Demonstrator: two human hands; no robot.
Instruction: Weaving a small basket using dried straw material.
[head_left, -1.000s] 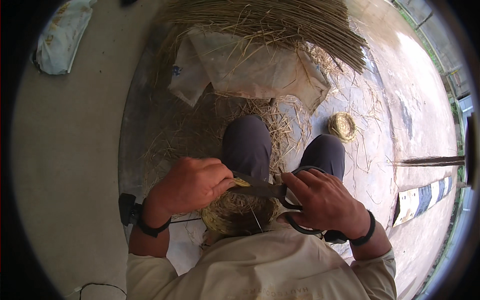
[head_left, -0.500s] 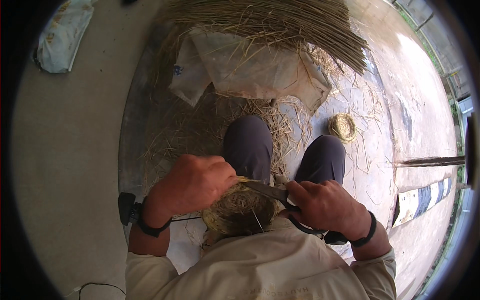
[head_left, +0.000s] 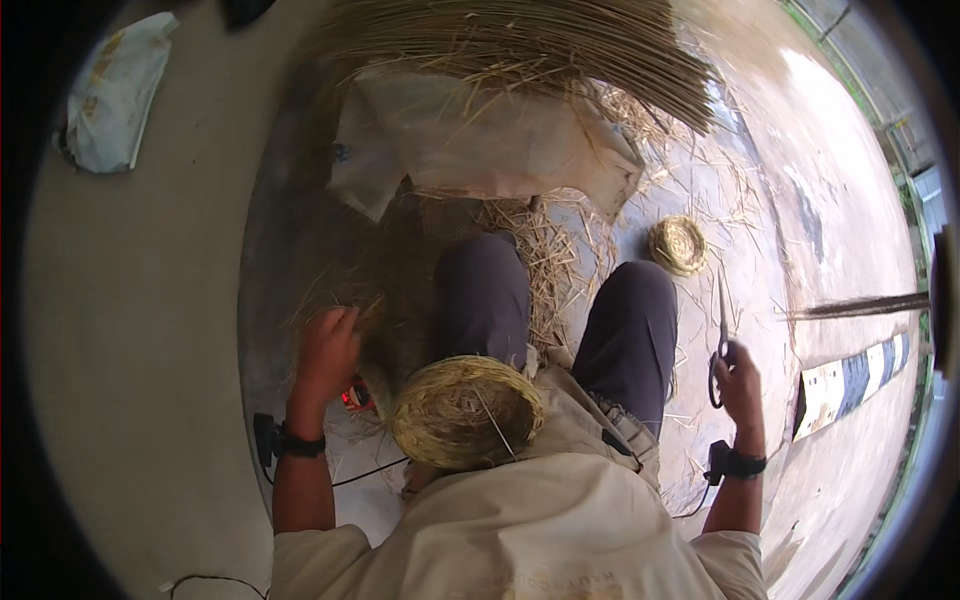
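Observation:
A round woven straw basket (head_left: 422, 425) rests in my lap against my shirt. A thin pale stick or needle (head_left: 490, 412) slants across its inside. My right hand (head_left: 741, 386) is off to the right, gripping a pair of scissors (head_left: 721, 345) by the dark handles, blades pointing away from me. To the left of the basket, my left hand (head_left: 326, 352) is raised with its fingers curled together; whatever they may hold is too small to make out. A small red object (head_left: 357, 394) shows just beside that hand, partly hidden.
Beyond my right knee sits a smaller woven straw ring or basket (head_left: 678, 246). A large bundle of stalks (head_left: 560, 45) lies at the far side, above a pale sack (head_left: 480, 140). Loose straw (head_left: 550, 260) litters the mat. A white bag (head_left: 118, 95) lies far left.
Both hands have moved apart from above the basket: the left outward to the left, the right outward with the scissors. The scissors have left the straw by my left fingers; the basket is now uncovered.

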